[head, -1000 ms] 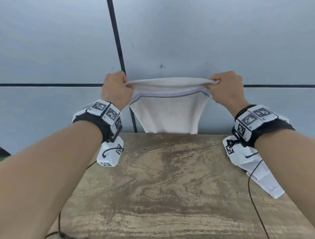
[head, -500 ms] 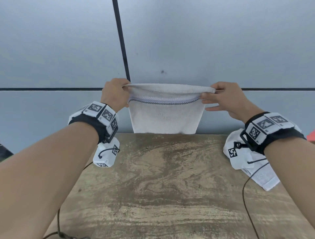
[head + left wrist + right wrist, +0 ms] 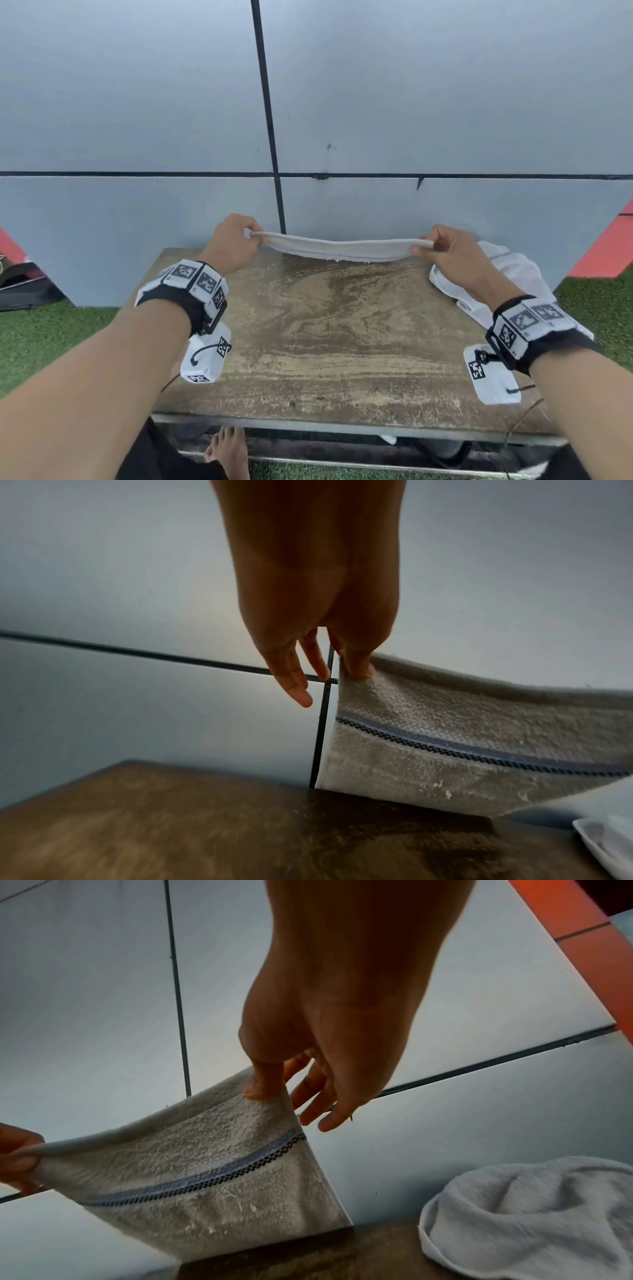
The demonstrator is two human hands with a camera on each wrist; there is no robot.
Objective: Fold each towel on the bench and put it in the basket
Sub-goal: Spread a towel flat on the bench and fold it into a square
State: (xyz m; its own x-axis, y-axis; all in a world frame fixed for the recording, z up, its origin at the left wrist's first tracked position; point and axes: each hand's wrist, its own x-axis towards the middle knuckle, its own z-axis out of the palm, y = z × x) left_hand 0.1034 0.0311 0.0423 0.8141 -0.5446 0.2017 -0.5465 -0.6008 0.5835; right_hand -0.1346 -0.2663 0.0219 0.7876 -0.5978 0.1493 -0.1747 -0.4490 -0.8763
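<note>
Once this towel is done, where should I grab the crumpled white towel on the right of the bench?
Judging by its pose, take the crumpled towel by the rolled hem along its left edge, coming from the left and above with the right hand. That edge lies exposed on the bench; the rest is bunched folds, and its corners are hidden.

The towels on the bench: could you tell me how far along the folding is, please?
Done: nothing visibly; no basket is in view. In hand: the left hand and right hand each pinch an end of the striped towel, hanging doubled above the bench. Left: the crumpled white towel lies unfolded.
</note>
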